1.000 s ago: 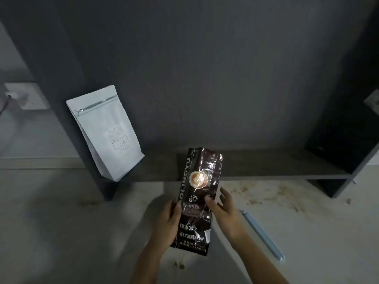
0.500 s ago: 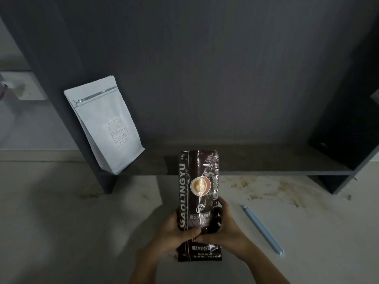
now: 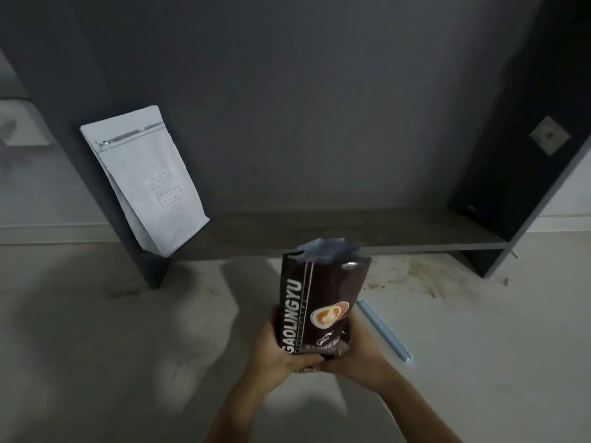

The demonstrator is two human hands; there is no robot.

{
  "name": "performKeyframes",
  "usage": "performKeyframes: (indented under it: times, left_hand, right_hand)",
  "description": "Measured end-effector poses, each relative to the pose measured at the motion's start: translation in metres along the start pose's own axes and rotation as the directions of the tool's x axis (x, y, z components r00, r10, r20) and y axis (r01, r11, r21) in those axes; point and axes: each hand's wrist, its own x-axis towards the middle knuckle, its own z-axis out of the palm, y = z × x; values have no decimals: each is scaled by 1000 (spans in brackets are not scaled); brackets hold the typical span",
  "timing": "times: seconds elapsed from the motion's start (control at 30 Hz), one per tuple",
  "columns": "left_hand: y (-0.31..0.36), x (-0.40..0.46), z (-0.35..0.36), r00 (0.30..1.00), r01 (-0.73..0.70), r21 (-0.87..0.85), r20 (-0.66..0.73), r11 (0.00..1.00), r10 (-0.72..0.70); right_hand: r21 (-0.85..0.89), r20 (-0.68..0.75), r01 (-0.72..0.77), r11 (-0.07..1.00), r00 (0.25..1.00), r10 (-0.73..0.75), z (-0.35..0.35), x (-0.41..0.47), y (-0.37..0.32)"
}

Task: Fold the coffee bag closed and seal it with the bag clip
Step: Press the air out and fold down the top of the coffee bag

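A dark brown coffee bag (image 3: 323,302) with white lettering and a coffee-cup picture stands upright above the pale floor. Its top is open, showing the silvery lining. My left hand (image 3: 275,350) grips its lower left side and my right hand (image 3: 359,353) grips its lower right side, thumbs meeting at the front. A long pale blue bag clip (image 3: 383,329) lies on the floor just right of my right hand, apart from it.
A white zip pouch (image 3: 144,177) leans against the left upright of a dark shelf unit (image 3: 351,231). Brown stains (image 3: 412,276) mark the floor in front of the shelf. A wall socket (image 3: 19,126) sits at far left.
Both hands closed on the bag's lower part and stood it upright. The bag has risen and tilted so its open top now shows. The clip has not moved.
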Motion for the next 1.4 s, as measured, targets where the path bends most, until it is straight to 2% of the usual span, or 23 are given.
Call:
performKeyframes:
  times: [0.07,0.23,0.37,0.6,0.73,0.83,1.0,1.2,1.4]
  left_hand:
    - [0,-3,-2,1000,2,31,-27,1000,-1]
    - [-1,-3,1,998,42,30,-40,999,-40]
    - [7,-2,-4,997,83,40,-10,996,-82]
    - [11,-9,-1,996,93,24,-2,995,-93]
    - [11,-11,-3,996,93,29,-21,995,-92]
    - [10,-13,-2,995,89,40,-39,995,-88]
    - [11,-16,0,996,90,34,-30,995,-89]
    - [28,-22,-3,998,49,28,25,998,-50]
    - [52,-17,-2,999,22,7,-47,1000,-22]
  right_hand:
    - [5,-24,20,1000,1000,-20,-2,-1,0]
    - [40,67,-21,999,998,18,1,-3,5]
    - [-66,131,-38,997,990,46,-8,3,16]
    - [-60,50,-108,992,993,111,-7,-2,31]
    - [0,106,-70,998,992,70,-5,-2,22]
    - [114,62,-42,993,997,35,-4,-2,14]
    - [106,-1,-26,994,1000,26,-4,-1,9]
    - [149,20,-18,989,1000,15,-7,-6,0]
    - [220,-41,47,974,998,-39,-12,-3,-12]
